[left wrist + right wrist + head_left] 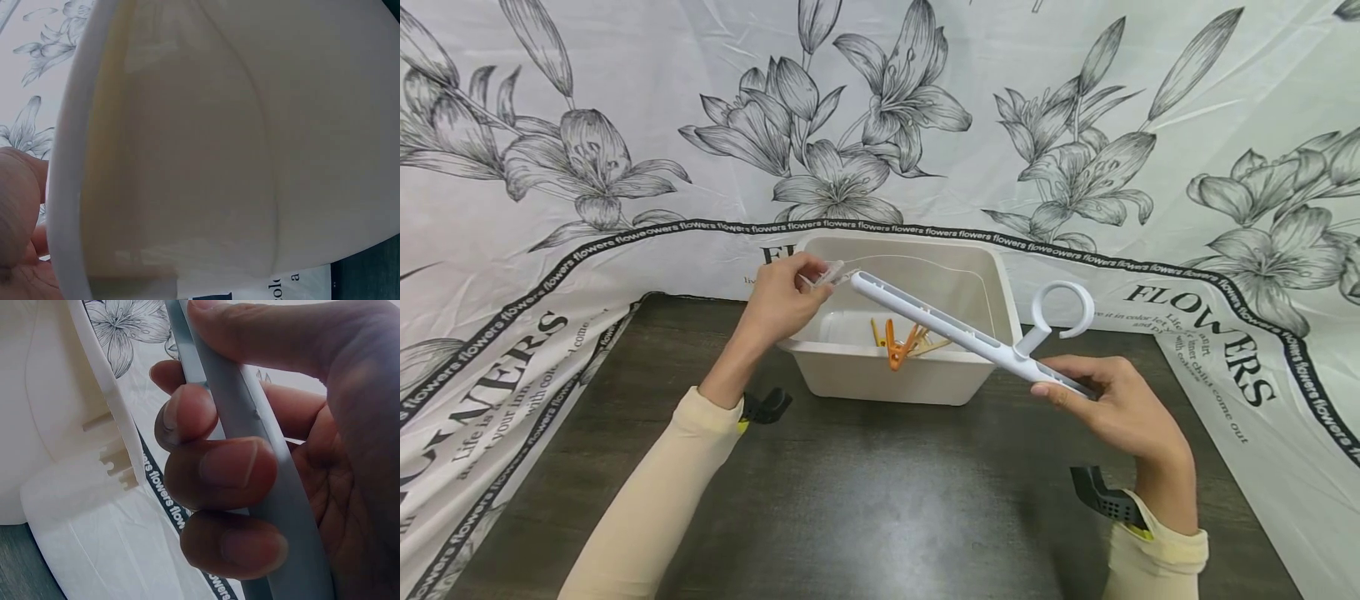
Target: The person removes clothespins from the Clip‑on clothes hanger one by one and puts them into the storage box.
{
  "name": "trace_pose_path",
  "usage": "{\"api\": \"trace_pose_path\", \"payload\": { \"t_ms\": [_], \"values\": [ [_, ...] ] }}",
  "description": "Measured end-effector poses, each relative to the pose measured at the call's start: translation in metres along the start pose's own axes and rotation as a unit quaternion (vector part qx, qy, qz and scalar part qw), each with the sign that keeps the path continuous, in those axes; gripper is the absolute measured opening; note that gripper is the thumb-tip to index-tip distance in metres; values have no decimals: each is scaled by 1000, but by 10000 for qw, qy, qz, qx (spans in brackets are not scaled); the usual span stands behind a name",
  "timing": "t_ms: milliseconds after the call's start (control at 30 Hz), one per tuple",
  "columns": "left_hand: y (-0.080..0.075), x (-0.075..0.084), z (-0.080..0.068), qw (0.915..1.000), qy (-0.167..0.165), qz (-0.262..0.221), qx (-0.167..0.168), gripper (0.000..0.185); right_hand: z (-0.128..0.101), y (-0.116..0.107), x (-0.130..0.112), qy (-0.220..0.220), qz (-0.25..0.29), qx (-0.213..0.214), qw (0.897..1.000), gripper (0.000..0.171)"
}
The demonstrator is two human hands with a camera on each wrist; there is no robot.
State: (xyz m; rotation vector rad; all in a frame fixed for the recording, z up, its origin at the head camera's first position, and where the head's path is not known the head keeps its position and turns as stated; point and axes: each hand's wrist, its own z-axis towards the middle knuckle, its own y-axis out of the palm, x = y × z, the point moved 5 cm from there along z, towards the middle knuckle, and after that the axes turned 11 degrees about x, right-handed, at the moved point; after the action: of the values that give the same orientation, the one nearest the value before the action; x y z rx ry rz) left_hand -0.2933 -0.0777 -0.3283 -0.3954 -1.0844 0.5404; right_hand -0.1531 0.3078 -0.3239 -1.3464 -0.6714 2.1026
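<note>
Pinching a clear clip (831, 273) only the head view shows, our left hand (778, 298) is beside the hanger (973, 340) our right hand (1116, 402) grips above a bin (887, 379) on the dark surface (880, 500), floral cloth (955, 192) behind.

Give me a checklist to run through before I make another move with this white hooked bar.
1. Right hand grip on the white bar: ok, fingers curled round it.
2. Left hand hold on the clear piece: ok, pinched between thumb and fingers.
3. Clear piece joined to the bar's end: cannot tell, the link is too small to make out.
4. Hook free: ok, nothing hangs on it.
5. Orange clothespin wholly inside the bin: not ok, one end appears to poke over the front rim.
6. Bin upright on the table: ok.
</note>
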Motion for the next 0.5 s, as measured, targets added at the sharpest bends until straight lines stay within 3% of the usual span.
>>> {"api": "trace_pose_path", "payload": {
  "t_ms": [333, 500],
  "values": [
    [-9, 4, -7, 9979, 117, -424, 475, 26, 0, 1, 1, 34, -29, -20, 10000, 21],
    [-14, 10, -17, 9962, 129, -733, 452, 28, 0, 0, 0, 18, -40, -26, 10000, 20]
  ]
}}
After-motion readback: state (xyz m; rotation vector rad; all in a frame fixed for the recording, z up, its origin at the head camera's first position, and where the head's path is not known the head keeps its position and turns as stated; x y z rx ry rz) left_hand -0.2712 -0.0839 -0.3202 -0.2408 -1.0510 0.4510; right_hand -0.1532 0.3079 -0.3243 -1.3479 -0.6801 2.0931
